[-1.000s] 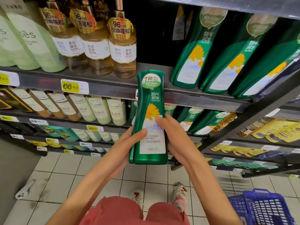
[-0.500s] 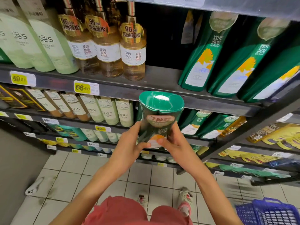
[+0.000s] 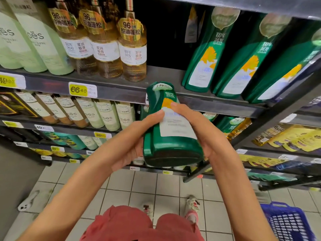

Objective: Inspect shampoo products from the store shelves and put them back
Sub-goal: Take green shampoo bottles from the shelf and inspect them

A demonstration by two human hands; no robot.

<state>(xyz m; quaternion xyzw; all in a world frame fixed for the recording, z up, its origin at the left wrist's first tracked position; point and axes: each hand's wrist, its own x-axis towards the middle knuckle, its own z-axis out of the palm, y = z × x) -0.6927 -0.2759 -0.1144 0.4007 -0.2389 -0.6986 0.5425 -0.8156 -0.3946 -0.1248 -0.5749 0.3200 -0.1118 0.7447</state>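
From the head view, the green shampoo bottle is off the shelf, held in the air in front of its edge, just below the gap between the amber pump bottles and the row of matching green bottles. Half a second ago its rounded top end was tipped toward the person. Now it is swung the other way, with the dark flat base nearest the camera, the label facing up and the top pointing at the shelf edge. A second ago it stood upright with the label full on.

The left hand grips the bottle's left side, thumb lying across the label. The right hand is clamped round the right side, thumb on the yellow flower print. A blue basket sits on the tiled floor at the right.
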